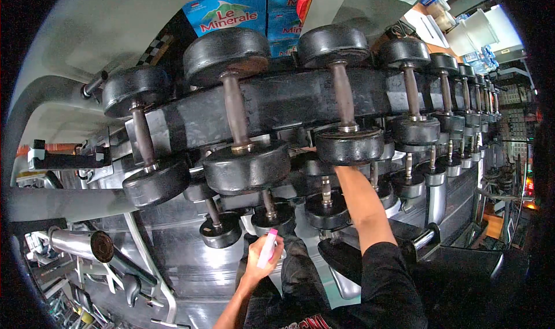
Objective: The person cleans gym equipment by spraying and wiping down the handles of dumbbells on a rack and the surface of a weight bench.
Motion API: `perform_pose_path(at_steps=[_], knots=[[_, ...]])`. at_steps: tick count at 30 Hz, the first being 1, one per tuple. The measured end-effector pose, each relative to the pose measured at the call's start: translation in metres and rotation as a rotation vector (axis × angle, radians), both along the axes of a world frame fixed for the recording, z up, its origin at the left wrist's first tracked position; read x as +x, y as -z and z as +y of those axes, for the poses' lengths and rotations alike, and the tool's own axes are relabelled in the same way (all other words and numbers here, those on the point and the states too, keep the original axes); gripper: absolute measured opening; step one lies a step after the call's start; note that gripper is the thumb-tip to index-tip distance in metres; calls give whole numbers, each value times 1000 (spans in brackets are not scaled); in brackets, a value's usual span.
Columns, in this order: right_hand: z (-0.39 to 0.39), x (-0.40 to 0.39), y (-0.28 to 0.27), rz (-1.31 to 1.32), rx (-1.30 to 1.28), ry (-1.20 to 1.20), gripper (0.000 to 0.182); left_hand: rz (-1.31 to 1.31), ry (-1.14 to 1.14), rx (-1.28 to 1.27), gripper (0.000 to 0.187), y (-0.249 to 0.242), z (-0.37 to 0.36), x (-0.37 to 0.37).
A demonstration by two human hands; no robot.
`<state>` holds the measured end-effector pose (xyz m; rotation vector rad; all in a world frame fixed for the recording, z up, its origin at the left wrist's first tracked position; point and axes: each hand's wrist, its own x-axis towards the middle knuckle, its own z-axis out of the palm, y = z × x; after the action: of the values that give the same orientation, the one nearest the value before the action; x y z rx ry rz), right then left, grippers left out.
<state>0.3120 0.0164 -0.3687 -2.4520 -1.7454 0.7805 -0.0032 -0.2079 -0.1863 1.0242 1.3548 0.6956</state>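
Observation:
My left hand [265, 257] is closed around a small white bottle with a pink top [267, 249], held upright in front of my legs. My right forearm [363, 204] reaches up and passes behind the near head of a large black dumbbell [350, 147] on the upper rack. That dumbbell hides my right hand, so its fingers and anything in them cannot be made out. Left of it lies another large dumbbell [245, 167] with a worn grey handle. Below, a lower-row dumbbell [272, 218] sits just above the bottle.
More dumbbells line the black upper rack [283, 100] toward the right. Blue water cartons [228, 11] stand behind it. A padded bench [457, 271] is at my right. A metal machine bar [81, 245] juts in from the left.

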Motion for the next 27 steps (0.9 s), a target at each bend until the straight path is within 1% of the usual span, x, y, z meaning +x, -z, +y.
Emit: perform_pose_path(at_steps=[2, 4, 5, 9, 11, 15, 18, 20, 23, 27], knots=[[-1, 10, -3, 8, -3, 15, 45, 6, -3, -10, 14, 1, -2, 2], [0, 22, -7, 8, -7, 25, 46, -63, -26, 30, 14, 1, -1, 5], [0, 26, -9, 11, -9, 28, 46, -45, 0, 24, 14, -2, -1, 4], [6, 22, -8, -2, -5, 28, 47, -44, 26, 78, 15, 3, -6, -2], [6, 18, -7, -2, -3, 22, 48, -3, 35, -3, 15, -4, -4, -4], [5, 21, -10, 2, 4, 31, 49, -5, 58, 20, 15, 1, -5, -3], [3, 33, -16, 4, 9, 46, 50, -47, 35, -14, 14, 0, -6, -3], [3, 39, -20, 2, 9, 50, 51, 15, 73, -53, 13, -3, -4, -6], [5, 35, -21, -1, 20, 46, 51, -23, 31, -57, 11, 0, -8, -10], [7, 19, -17, -9, 30, 35, 53, -14, 34, -17, 12, 2, -11, -9]])
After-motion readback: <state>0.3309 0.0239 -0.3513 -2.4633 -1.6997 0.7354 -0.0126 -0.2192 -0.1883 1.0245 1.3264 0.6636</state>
